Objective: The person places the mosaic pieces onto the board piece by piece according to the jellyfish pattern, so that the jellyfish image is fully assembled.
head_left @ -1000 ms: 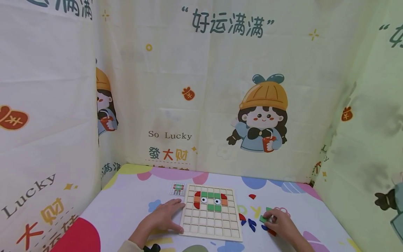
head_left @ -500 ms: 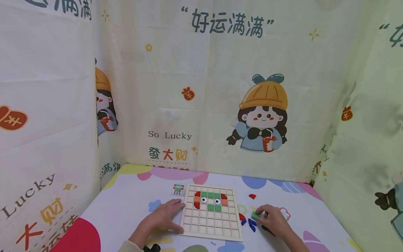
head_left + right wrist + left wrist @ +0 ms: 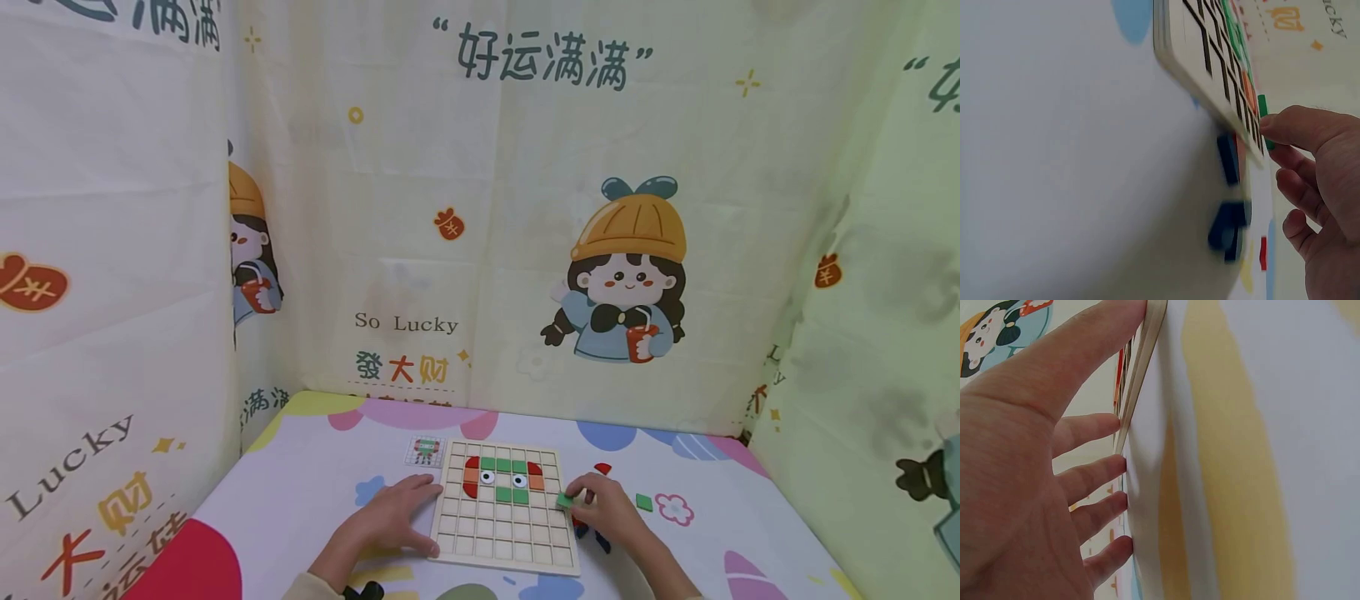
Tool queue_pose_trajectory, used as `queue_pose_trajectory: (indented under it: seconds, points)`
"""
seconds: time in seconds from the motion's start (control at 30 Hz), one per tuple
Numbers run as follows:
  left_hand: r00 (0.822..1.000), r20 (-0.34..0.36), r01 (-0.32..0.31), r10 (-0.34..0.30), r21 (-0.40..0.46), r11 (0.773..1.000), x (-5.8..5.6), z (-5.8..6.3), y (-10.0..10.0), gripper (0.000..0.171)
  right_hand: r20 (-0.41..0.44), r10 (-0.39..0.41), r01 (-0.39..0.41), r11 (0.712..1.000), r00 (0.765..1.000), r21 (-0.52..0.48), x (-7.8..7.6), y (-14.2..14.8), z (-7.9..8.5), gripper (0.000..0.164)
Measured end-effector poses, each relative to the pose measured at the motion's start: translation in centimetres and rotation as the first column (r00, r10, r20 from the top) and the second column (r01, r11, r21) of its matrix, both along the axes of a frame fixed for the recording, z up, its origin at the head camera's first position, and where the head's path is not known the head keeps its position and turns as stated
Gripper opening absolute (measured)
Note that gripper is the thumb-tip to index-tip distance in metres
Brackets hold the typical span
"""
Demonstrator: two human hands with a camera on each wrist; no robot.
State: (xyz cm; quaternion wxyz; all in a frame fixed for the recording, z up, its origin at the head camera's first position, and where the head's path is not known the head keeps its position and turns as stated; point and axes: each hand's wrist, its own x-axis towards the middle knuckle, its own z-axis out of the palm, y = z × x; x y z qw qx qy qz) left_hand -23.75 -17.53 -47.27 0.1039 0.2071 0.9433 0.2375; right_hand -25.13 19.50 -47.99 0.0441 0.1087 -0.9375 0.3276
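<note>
A wooden grid board [image 3: 503, 533] lies on the patterned table, with red, orange, green and eye tiles set in its upper cells. My left hand [image 3: 393, 512] rests against the board's left edge, thumb near the lower corner and fingers spread. In the left wrist view, the thumb of that hand [image 3: 1029, 462] touches the wooden edge. Between thumb and fingertips my right hand [image 3: 611, 510] pinches a green square tile [image 3: 564, 501] over the board's right edge. The right wrist view shows this tile [image 3: 1263, 105] standing on edge in the pinch, above the board.
Right of the right hand lies another green square tile [image 3: 644, 502]. A red piece [image 3: 602, 468] sits behind that hand, and blue pieces [image 3: 603, 544] lie partly hidden below it. A small picture card [image 3: 425, 451] is beside the board's top left corner. Printed cloth walls surround the table.
My right hand has picked up the green tile from the loose pieces and carried it left to the board's right edge. The left hand stays in place.
</note>
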Motion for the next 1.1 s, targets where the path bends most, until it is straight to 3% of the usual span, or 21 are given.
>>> queue_pose_trajectory:
  seconds: [0.17,0.57,0.8,1.1]
  points:
    - [1.0,0.005,0.001,-0.001,0.002,1.0,0.0,0.1,0.1,0.091,0.004,0.096,-0.096,0.995,0.995,-0.032,-0.6,-2.0,0.1,0.014]
    - [1.0,-0.004,0.001,-0.001,-0.012,1.0,0.0,-0.1,0.1,0.091,-0.013,0.193,-0.193,0.981,0.981,-0.02,-1.7,-7.0,0.3,0.009]
    - [1.0,-0.002,0.002,-0.002,-0.012,1.0,0.0,-0.4,0.0,0.09,0.03,0.197,-0.198,0.98,0.98,0.002,-2.0,-9.3,-0.1,0.009]
    - [1.0,0.012,-0.006,0.006,-0.005,1.0,-0.1,-0.1,0.1,0.089,0.024,0.201,-0.202,0.979,0.979,0.019,-2.5,-10.8,-0.3,0.006]
